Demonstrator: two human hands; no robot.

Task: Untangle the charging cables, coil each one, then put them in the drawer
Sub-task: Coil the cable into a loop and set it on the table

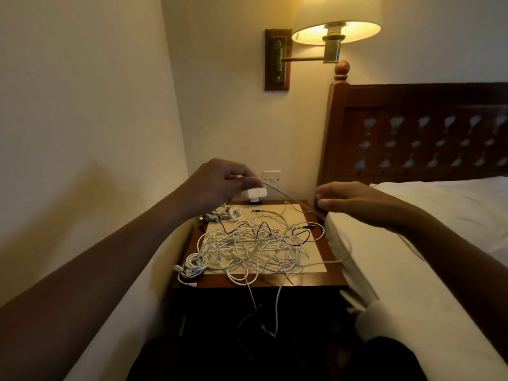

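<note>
Evidently the step in hand was freeing a single white cable (286, 198) from the tangle of charging cables (258, 243) spread over the top of the nightstand (334, 279). Done well, it would probably mean holding that taut stretch raised above the nightstand and feeding it slowly hand over hand. Its slack would be followed back to the heap, so that any loop it caught could be lifted off rather than yanked tight. The slack seemed to run from the right hand (349, 200) down past the nightstand's right edge and back onto its near right corner, so that looked like the side to watch.

The left hand (220, 182), above the nightstand's far left corner, had its fingers (244, 180) curled in, pinching one end of the stretch against the thumb. The right hand, above the far right corner, pinched the other end between closed fingertips (323, 201) and thumb.

One small bundle (193, 264) at the nightstand's near left corner looked already coiled, as did a second bundle (229, 213) at its far left. A white charger block (254, 194) stood at its back edge, and loose strands (251, 301) hung over its front edge. The drawer could not be made out in the dark below the nightstand's top.
</note>
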